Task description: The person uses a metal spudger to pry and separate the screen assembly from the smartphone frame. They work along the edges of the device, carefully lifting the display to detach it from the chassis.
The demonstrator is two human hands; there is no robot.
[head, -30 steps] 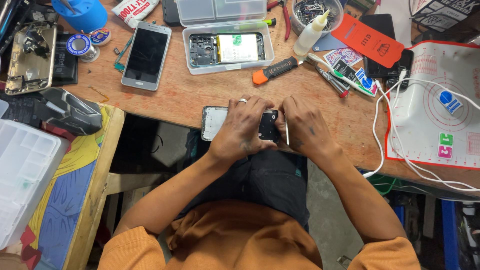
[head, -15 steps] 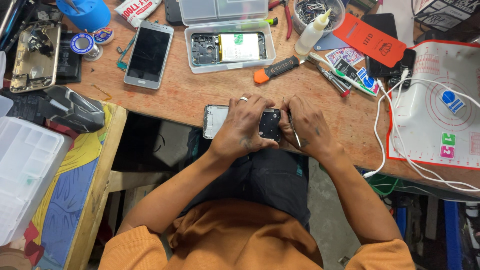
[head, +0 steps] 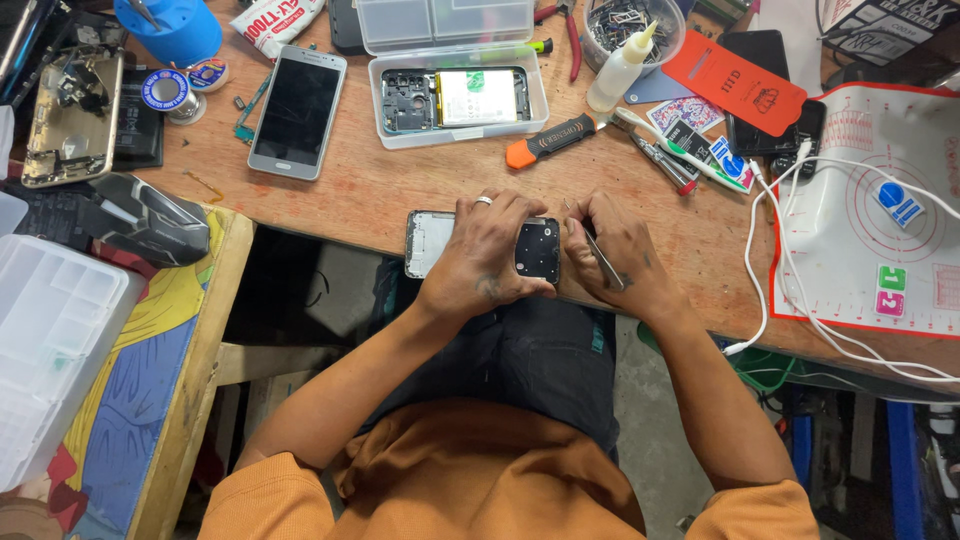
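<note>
Our left hand (head: 485, 255) lay clamped over an opened phone (head: 432, 240) at the near edge of the counter (head: 370, 195), fingers pressing on its dark inner plate (head: 538, 250). Just beside it, our right hand (head: 625, 255) was closed around thin metal tweezers (head: 600, 258), tips toward the plate. We judged the phone light, stiff and fragile inside, best held by its frame edges. Beyond the hands lay an orange-handled opening tool (head: 548, 142), then a clear tray (head: 458, 105) with another stripped phone, and a silver phone (head: 298, 112) beyond the left hand. The wooden counter was crowded; a white mat (head: 870, 230) with cables sat past the right hand.
</note>
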